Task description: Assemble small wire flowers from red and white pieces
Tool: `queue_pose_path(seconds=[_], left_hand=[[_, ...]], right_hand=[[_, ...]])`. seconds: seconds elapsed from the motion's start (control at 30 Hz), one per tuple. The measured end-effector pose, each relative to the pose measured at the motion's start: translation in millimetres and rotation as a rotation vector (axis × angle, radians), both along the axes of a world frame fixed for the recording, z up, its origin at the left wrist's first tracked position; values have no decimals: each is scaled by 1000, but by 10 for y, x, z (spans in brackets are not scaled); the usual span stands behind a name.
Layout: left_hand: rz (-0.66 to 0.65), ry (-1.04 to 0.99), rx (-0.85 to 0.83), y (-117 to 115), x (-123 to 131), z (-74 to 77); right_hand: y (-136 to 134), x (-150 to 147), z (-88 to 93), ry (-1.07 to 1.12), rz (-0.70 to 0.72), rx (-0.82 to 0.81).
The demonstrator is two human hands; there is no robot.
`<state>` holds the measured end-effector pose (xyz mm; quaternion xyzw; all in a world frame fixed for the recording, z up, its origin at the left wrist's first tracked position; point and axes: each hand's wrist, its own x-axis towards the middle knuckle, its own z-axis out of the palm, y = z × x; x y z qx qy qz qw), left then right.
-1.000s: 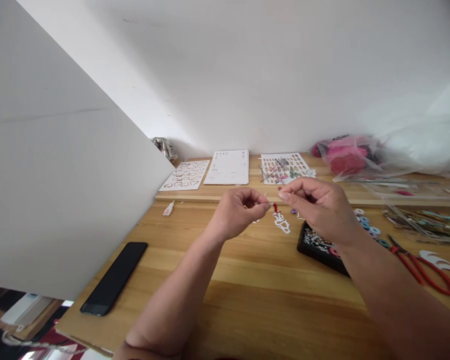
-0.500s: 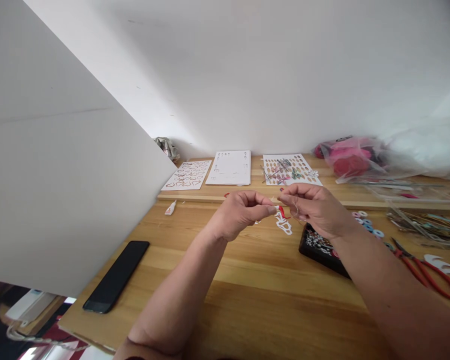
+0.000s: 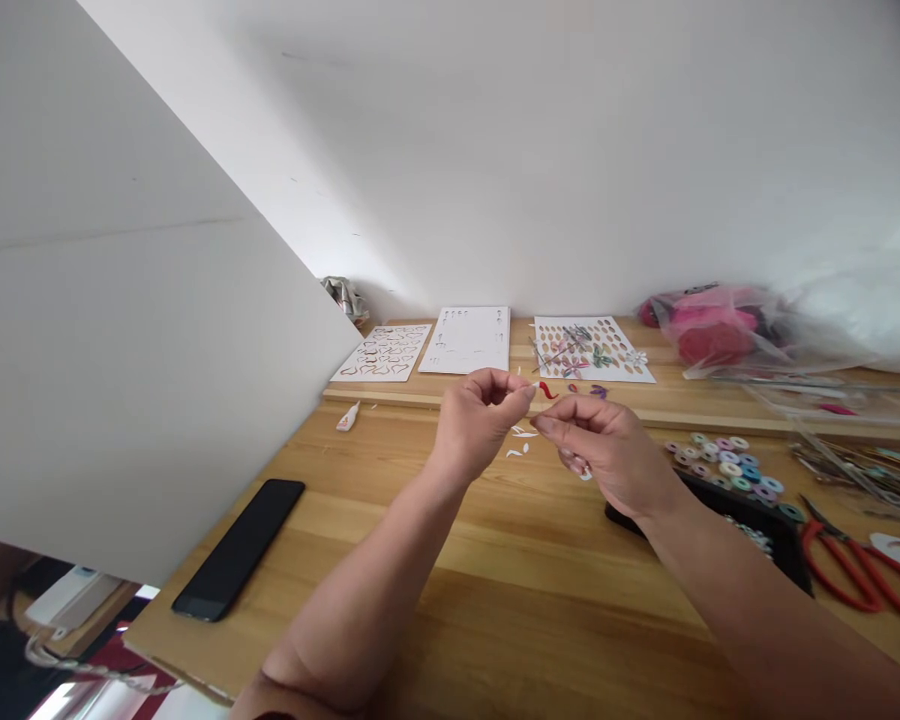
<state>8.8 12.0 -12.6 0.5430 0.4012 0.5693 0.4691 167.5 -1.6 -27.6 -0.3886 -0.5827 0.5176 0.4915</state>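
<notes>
My left hand (image 3: pixel 476 420) is raised over the wooden table (image 3: pixel 495 560), its fingers pinched on a small curled red paper strip (image 3: pixel 546 390) that sticks out to the right. My right hand (image 3: pixel 607 455) hovers just below and to the right of it, fingers curled together; what they hold, if anything, is hidden. A bit of a white paper cutout (image 3: pixel 586 474) shows under the right hand. Small white paper scraps (image 3: pixel 521 433) lie on the table between the hands.
A black phone (image 3: pixel 238 548) lies at the left, a small glue tube (image 3: pixel 347 417) behind it. Three white sheets (image 3: pixel 469 340) sit at the back. A black tray (image 3: pixel 750 515) with coloured paper coils (image 3: pixel 727 462), red-handled scissors (image 3: pixel 859 570) and a plastic bag (image 3: pixel 712 325) are at the right. A white board (image 3: pixel 120 350) leans at the left.
My right hand has let go of the red strip and dropped a little below it. My left hand has risen slightly with the strip. The view has shifted, showing more of the coils.
</notes>
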Motion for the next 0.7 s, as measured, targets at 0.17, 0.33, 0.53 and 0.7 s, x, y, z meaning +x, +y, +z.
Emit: queue_pose_path(seconds=[0.17,0.33,0.53,0.7], left_hand=[[40,181,16,-32,5,37],[-130,275,-7,-84,-26,85],[-325,263,-81,-99,-68,80],[-398,172,-124,-94,-81,100]], right_hand=[[-118,64,130,-256,-113,226],[-186,181,274,-432,-224,369],[-76,337,286,-396,-158,294],[6,387,271,-241,-43,193]])
